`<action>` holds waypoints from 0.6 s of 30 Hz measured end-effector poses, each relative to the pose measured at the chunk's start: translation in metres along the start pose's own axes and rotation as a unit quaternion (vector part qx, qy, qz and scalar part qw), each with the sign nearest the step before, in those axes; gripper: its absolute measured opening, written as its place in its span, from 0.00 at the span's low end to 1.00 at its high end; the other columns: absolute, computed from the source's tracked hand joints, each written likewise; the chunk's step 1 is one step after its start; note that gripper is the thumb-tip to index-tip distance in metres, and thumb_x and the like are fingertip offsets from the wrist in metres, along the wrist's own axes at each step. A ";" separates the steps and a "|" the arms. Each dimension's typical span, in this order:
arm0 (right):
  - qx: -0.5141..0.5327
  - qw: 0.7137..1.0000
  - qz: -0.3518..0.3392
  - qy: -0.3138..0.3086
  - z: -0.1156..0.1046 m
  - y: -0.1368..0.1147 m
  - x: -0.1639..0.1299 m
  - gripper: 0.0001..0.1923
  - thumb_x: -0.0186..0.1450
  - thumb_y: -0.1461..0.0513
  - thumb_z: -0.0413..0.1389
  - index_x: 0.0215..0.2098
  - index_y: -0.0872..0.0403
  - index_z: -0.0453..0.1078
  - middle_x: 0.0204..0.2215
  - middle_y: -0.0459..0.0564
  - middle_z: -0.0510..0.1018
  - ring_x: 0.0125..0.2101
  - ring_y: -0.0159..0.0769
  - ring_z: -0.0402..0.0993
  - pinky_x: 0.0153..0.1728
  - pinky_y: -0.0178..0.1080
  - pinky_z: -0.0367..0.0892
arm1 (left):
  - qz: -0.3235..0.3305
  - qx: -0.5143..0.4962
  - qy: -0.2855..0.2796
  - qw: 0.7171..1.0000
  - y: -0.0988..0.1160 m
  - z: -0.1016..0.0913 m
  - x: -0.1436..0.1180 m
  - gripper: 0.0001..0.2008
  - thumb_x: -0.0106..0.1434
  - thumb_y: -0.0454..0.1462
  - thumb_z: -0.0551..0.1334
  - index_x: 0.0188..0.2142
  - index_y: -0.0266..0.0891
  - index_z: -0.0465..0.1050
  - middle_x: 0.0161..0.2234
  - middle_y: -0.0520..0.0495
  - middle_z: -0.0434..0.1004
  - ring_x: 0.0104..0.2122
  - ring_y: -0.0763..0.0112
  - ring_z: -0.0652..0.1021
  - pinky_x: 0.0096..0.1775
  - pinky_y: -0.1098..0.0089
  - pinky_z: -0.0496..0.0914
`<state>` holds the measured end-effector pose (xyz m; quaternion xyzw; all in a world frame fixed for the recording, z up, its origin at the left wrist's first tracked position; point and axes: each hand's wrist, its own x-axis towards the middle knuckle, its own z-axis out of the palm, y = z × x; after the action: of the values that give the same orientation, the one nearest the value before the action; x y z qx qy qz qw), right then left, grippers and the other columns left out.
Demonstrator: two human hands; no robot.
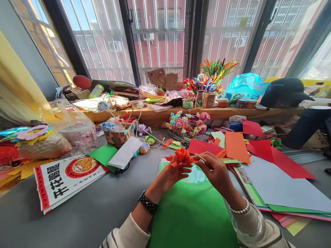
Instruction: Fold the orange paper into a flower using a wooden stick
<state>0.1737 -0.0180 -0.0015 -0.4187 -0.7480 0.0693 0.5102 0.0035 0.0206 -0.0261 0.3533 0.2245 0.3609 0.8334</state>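
Observation:
An orange-red paper flower with folded petals rests in my left hand, its fingers curled beneath and around it. My right hand pinches a thin pale stick, whose tip reaches the flower's right-hand petals. Whether the tip presses on the paper or only lies beside it, I cannot tell. Both hands are above a glossy green sheet on the grey table. Just beyond the hands lie a red paper sheet and an orange paper sheet.
To the right, a stack of coloured paper spreads out. A printed paper bag and a green paper sheet lie left. Behind are a basket of paper flowers, small beaded flowers and pipe cleaners on the sill.

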 end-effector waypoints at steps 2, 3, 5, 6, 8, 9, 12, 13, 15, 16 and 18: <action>0.004 1.000 0.021 -0.005 0.001 0.001 0.000 0.06 0.61 0.61 0.52 0.34 0.54 0.68 0.28 0.48 0.73 0.29 0.33 0.70 0.30 0.33 0.64 | 0.007 0.015 0.010 1.000 0.000 0.001 0.001 0.24 0.52 0.52 0.57 0.33 0.32 0.73 0.31 0.44 0.76 0.30 0.71 0.74 0.32 0.72 0.64; 0.007 0.999 0.032 -0.007 0.001 0.001 0.000 0.06 0.61 0.60 0.52 0.33 0.54 0.68 0.28 0.48 0.73 0.29 0.33 0.70 0.29 0.33 0.64 | 0.011 0.023 0.012 1.000 -0.001 0.001 0.001 0.25 0.51 0.53 0.57 0.33 0.32 0.73 0.30 0.44 0.75 0.29 0.71 0.73 0.32 0.72 0.64; 0.009 0.999 0.049 -0.004 0.003 0.001 -0.001 0.07 0.61 0.60 0.51 0.31 0.54 0.68 0.25 0.47 0.73 0.26 0.32 0.68 0.27 0.32 0.62 | 0.018 0.036 0.015 0.999 -0.002 0.001 0.002 0.25 0.50 0.54 0.58 0.33 0.32 0.73 0.29 0.44 0.75 0.27 0.72 0.73 0.30 0.72 0.64; 0.008 0.999 0.054 0.000 0.003 0.001 -0.002 0.07 0.61 0.59 0.51 0.30 0.55 0.68 0.24 0.47 0.72 0.24 0.31 0.67 0.25 0.32 0.62 | 0.021 0.039 0.016 0.999 -0.002 0.001 0.003 0.25 0.49 0.54 0.59 0.32 0.32 0.72 0.27 0.46 0.74 0.26 0.73 0.72 0.30 0.72 0.64; 0.004 0.998 0.057 0.011 0.005 0.000 -0.002 0.08 0.62 0.59 0.51 0.28 0.55 0.67 0.22 0.45 0.71 0.22 0.30 0.65 0.24 0.31 0.60 | 0.022 0.042 0.015 0.999 -0.004 0.000 0.003 0.24 0.48 0.54 0.60 0.31 0.33 0.72 0.24 0.48 0.73 0.23 0.75 0.71 0.28 0.73 0.63; 0.001 0.998 0.057 0.016 0.005 -0.001 -0.003 0.09 0.62 0.59 0.51 0.28 0.55 0.67 0.21 0.45 0.70 0.21 0.29 0.64 0.23 0.31 0.59 | 0.022 0.043 0.013 0.999 -0.004 0.000 0.004 0.25 0.48 0.55 0.59 0.31 0.34 0.71 0.23 0.49 0.72 0.22 0.76 0.70 0.27 0.74 0.63; -0.017 0.998 0.059 0.036 0.006 -0.003 -0.002 0.09 0.62 0.59 0.51 0.27 0.55 0.66 0.20 0.43 0.68 0.19 0.28 0.61 0.21 0.30 0.57 | 0.026 0.066 0.004 0.997 -0.004 0.002 0.003 0.29 0.48 0.58 0.55 0.33 0.34 0.70 0.20 0.50 0.69 0.19 0.78 0.68 0.24 0.75 0.61; -0.023 0.997 0.061 0.043 0.005 -0.003 -0.002 0.09 0.62 0.59 0.51 0.26 0.55 0.66 0.19 0.43 0.67 0.19 0.27 0.59 0.21 0.30 0.56 | 0.028 0.084 0.004 0.996 -0.004 0.003 0.003 0.30 0.48 0.59 0.53 0.33 0.34 0.70 0.19 0.51 0.68 0.18 0.78 0.67 0.24 0.75 0.60; -0.030 0.996 0.067 0.053 0.005 -0.004 -0.002 0.09 0.62 0.59 0.51 0.25 0.55 0.66 0.18 0.42 0.65 0.17 0.26 0.57 0.20 0.30 0.54 | 0.035 0.130 0.015 0.991 -0.004 0.005 0.003 0.32 0.47 0.61 0.52 0.30 0.33 0.69 0.17 0.52 0.66 0.17 0.79 0.65 0.22 0.75 0.59; -0.032 0.996 0.069 0.055 0.005 -0.004 -0.002 0.10 0.61 0.59 0.51 0.25 0.55 0.66 0.18 0.42 0.64 0.17 0.26 0.56 0.19 0.30 0.53 | 0.042 0.157 0.028 0.986 -0.004 0.006 0.003 0.32 0.46 0.61 0.52 0.27 0.32 0.69 0.16 0.52 0.65 0.16 0.79 0.64 0.21 0.75 0.58; -0.036 0.995 0.070 0.054 0.005 -0.004 -0.002 0.10 0.61 0.60 0.51 0.24 0.55 0.65 0.17 0.41 0.64 0.17 0.26 0.55 0.19 0.30 0.53 | 0.064 0.215 0.065 0.972 -0.004 0.009 0.004 0.29 0.45 0.60 0.56 0.25 0.33 0.68 0.15 0.53 0.64 0.16 0.80 0.63 0.21 0.75 0.57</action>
<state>0.1677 -0.0204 -0.0031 -0.4913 -0.6906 0.0548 0.5280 0.0132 0.0176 -0.0243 0.5135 0.3269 0.3792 0.6969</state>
